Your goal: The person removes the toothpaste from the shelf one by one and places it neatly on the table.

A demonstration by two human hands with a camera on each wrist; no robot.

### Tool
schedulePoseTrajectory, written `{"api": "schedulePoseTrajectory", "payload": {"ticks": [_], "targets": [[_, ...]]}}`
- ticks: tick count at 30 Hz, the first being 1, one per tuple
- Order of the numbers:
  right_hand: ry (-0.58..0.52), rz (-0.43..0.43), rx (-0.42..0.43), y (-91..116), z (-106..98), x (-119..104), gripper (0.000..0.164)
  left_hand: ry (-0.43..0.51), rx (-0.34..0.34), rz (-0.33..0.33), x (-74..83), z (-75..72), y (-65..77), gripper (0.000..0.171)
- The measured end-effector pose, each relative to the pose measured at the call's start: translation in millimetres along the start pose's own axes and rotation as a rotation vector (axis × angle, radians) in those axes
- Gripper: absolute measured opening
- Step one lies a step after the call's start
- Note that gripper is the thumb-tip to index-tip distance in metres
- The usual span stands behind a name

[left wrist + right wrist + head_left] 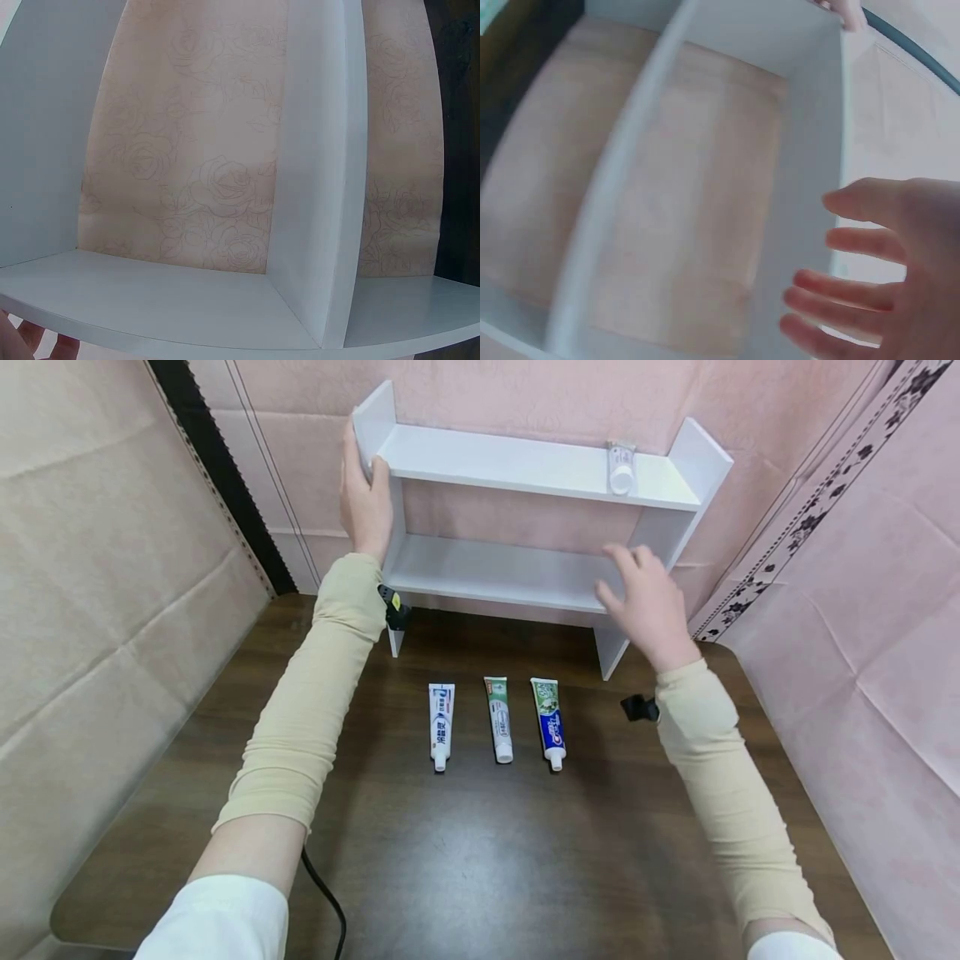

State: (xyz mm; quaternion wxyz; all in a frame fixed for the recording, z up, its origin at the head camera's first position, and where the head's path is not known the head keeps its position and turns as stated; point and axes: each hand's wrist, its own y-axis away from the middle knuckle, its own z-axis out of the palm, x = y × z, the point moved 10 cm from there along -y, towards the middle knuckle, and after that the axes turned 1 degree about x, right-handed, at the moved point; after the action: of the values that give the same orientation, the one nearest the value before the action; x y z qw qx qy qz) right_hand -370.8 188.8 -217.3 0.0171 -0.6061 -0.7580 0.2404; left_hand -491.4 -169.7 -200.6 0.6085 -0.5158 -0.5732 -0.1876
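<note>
A white two-tier shelf (517, 458) stands at the back of the table. My left hand (366, 508) holds its left side panel near the top, thumb at the front edge; some fingertips (64, 348) show past that panel in the left wrist view. My right hand (651, 606) is in front of the shelf's right end, fingers spread and holding nothing. On the top shelf, toward the right, is a white toothpaste tube (621, 470). Three more toothpaste tubes lie in a row on the table: a white one (441, 724), a green-and-white one (498, 720) and a green-and-blue one (550, 722).
The brown wooden table (465, 860) extends in front of the shelf. Pink patterned sheeting (862, 610) hangs behind and to the right, pale sheeting (112, 568) to the left. A black cable (327, 893) runs beside the left forearm.
</note>
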Motion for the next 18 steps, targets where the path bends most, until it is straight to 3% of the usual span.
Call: {"api": "schedulePoseTrajectory", "payload": {"ticks": [4,7,18], "targets": [[0.026,-0.006,0.099,-22.4,-31.4,-7.3,0.055,-0.010,0.003,0.007,0.6,-0.8,0.3,0.057],[0.059,-0.013,0.135,-37.3,-42.6,-8.2,0.056,-0.013,0.001,0.002,0.5,0.1,0.0,0.057],[0.092,0.013,0.074,-79.7,-45.3,-0.9,0.060,-0.018,0.008,0.016,0.8,-3.3,-2.2,0.057]]}}
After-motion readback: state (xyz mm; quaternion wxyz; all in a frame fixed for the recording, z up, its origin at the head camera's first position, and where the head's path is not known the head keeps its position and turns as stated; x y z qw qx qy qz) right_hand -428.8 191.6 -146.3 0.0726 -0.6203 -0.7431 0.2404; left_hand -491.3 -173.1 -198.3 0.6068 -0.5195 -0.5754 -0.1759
